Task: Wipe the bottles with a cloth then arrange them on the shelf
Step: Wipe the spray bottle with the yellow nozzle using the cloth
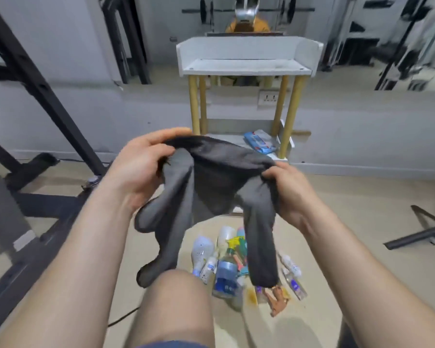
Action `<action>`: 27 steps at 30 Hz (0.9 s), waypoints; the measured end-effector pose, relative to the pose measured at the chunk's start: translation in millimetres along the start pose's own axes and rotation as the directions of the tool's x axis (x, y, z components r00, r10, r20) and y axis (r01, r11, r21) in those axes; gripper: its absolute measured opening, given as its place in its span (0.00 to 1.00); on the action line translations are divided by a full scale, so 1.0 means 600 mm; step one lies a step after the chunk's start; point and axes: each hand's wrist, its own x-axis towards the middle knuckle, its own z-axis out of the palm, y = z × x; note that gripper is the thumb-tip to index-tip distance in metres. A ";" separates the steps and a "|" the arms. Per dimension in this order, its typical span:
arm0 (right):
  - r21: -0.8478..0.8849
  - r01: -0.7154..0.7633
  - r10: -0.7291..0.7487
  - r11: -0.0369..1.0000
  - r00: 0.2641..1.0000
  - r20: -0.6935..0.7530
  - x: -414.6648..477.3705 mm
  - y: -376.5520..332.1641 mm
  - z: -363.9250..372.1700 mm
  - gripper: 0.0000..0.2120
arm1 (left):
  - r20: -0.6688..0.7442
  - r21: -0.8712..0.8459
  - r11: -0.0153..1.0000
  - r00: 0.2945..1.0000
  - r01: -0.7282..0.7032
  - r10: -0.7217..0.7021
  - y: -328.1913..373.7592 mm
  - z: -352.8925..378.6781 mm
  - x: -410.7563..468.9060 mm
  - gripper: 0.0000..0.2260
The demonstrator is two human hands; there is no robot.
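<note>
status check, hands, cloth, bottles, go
Left hand and right hand both grip the dark cloth, spread between them. Bottles lie heaped on the floor, unwiped. Shelf top tier bare; nothing blocks it.

Bottles (226, 270) lie clustered on the floor (337, 222) before the shelf (246, 67); a blue packet (259, 143) lies at its lower board's right edge

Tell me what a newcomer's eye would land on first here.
First, the dark grey cloth stretched between the left hand and right hand at the centre. Below it, a heap of bottles lies on the floor, and beyond stands the white shelf with yellow legs against the wall.
</note>
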 end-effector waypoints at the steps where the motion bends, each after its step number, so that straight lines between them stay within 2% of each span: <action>1: 0.236 -0.112 0.090 0.965 0.991 0.102 -0.019 -0.011 0.003 0.11 | 0.071 0.084 0.996 0.997 -0.025 0.019 0.000 0.025 -0.017 0.21; 2: 0.389 -0.195 0.113 0.900 0.968 0.222 -0.039 -0.018 0.003 0.14 | 0.187 0.180 0.982 0.982 -0.059 0.025 -0.003 0.052 -0.034 0.21; 3: 0.464 -0.250 0.107 0.850 0.943 0.314 -0.062 -0.023 0.002 0.18 | 0.325 0.311 0.944 0.946 -0.111 0.004 -0.010 0.074 -0.050 0.20; 4: 0.473 -0.271 0.092 0.838 0.925 0.368 -0.081 -0.020 0.002 0.21 | 0.454 0.447 0.881 0.888 -0.155 -0.074 -0.019 0.093 -0.067 0.20; 6: 0.345 -0.160 0.043 0.925 0.945 0.323 -0.101 -0.002 0.004 0.25 | 0.573 0.601 0.772 0.785 -0.206 -0.237 -0.025 0.104 -0.090 0.23; 7: 0.234 -0.037 -0.024 0.972 0.967 0.254 -0.106 0.006 0.002 0.22 | 0.591 0.608 0.780 0.740 -0.147 -0.321 -0.020 0.102 -0.101 0.23; 9: 0.051 0.152 -0.157 0.987 0.978 0.135 -0.117 0.015 -0.003 0.14 | 0.643 0.566 0.823 0.651 -0.051 -0.403 -0.012 0.090 -0.115 0.20; 10: 0.029 0.184 -0.186 0.983 0.973 0.139 -0.120 0.017 -0.005 0.13 | 0.650 0.539 0.841 0.655 -0.041 -0.384 -0.011 0.084 -0.120 0.18; 11: 0.059 0.178 -0.186 0.982 0.969 0.165 -0.126 0.015 -0.007 0.12 | 0.628 0.501 0.865 0.700 -0.030 -0.339 -0.010 0.077 -0.122 0.15; 12: 0.105 0.152 -0.169 0.983 0.967 0.189 -0.130 0.014 -0.009 0.11 | 0.578 0.437 0.899 0.777 -0.039 -0.248 -0.016 0.071 -0.120 0.13; 14: 0.175 0.084 -0.127 0.981 0.961 0.247 -0.139 0.009 -0.013 0.07 | 0.385 0.293 0.950 0.923 -0.108 -0.013 -0.045 0.061 -0.108 0.11; 15: 0.181 0.066 -0.116 0.981 0.951 0.286 -0.145 0.007 -0.015 0.07 | 0.321 0.297 0.944 0.946 -0.146 0.046 -0.064 0.057 -0.099 0.11; 16: 0.177 0.060 -0.113 0.982 0.945 0.306 -0.148 0.010 -0.018 0.07 | 0.343 0.369 0.914 0.939 -0.171 0.037 -0.090 0.056 -0.091 0.10; 17: 0.185 0.056 -0.111 0.981 0.946 0.305 -0.150 0.015 -0.021 0.08 | 0.422 0.422 0.894 0.906 -0.152 -0.045 -0.120 0.060 -0.089 0.11; 19: 0.188 0.055 -0.091 0.981 0.977 0.191 -0.145 0.033 -0.039 0.13 | 0.507 0.415 0.910 0.826 0.017 -0.247 -0.185 0.064 -0.092 0.18; 20: 0.135 0.076 -0.092 0.988 0.990 0.112 -0.140 0.046 -0.054 0.15 | 0.504 0.366 0.922 0.806 0.125 -0.309 -0.213 0.065 -0.096 0.14; 22: -0.115 0.107 -0.109 0.988 0.994 -0.018 -0.131 0.088 -0.093 0.17 | 0.501 0.234 0.922 0.775 0.307 -0.385 -0.265 0.068 -0.103 0.08; 24: -0.362 0.029 -0.070 0.932 0.992 -0.102 -0.125 0.157 -0.134 0.17 | 0.500 0.165 0.862 0.712 0.480 -0.493 -0.316 0.063 -0.106 0.06; 25: -0.428 -0.035 -0.023 0.903 0.992 -0.128 -0.125 0.192 -0.149 0.16 | 0.500 0.169 0.821 0.670 0.545 -0.548 -0.343 0.059 -0.104 0.08; 27: -0.488 -0.182 0.096 0.854 0.976 -0.195 -0.122 0.255 -0.173 0.13 | 0.463 0.301 0.751 0.598 0.588 -0.654 -0.399 0.050 -0.100 0.11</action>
